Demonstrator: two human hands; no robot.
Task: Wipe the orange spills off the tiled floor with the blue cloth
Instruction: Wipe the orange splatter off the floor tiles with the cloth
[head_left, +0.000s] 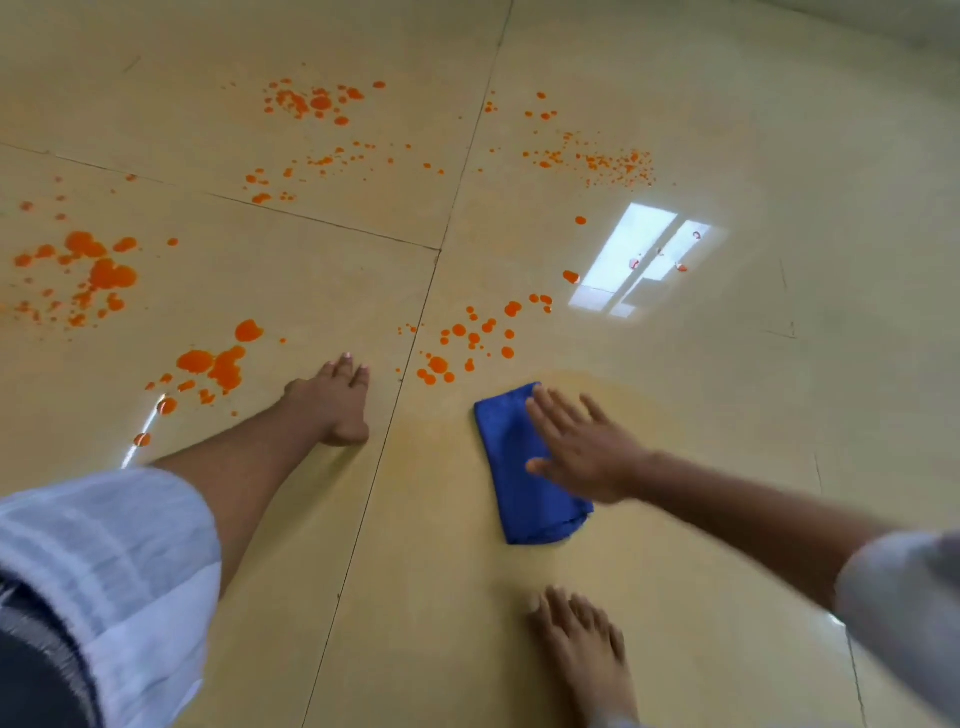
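Note:
The folded blue cloth (519, 467) lies on the beige tiled floor (727, 415). My right hand (582, 452) presses flat on it, fingers spread and a little blurred. My left hand (332, 400) rests on the floor to the cloth's left, fingers straight and holding nothing. Orange spills lie in several patches: drops just beyond the cloth (467, 338), blobs left of my left hand (218, 364), a big splatter at the far left (98, 270), and finer specks farther off (311, 101) and at the back right (597, 161).
A bare foot (576, 639) stands on the floor just below the cloth. A bright window reflection (644, 254) glares on the tile beyond my right hand. Dark grout lines (415, 332) cross between my hands. A faint damp sheen surrounds the cloth.

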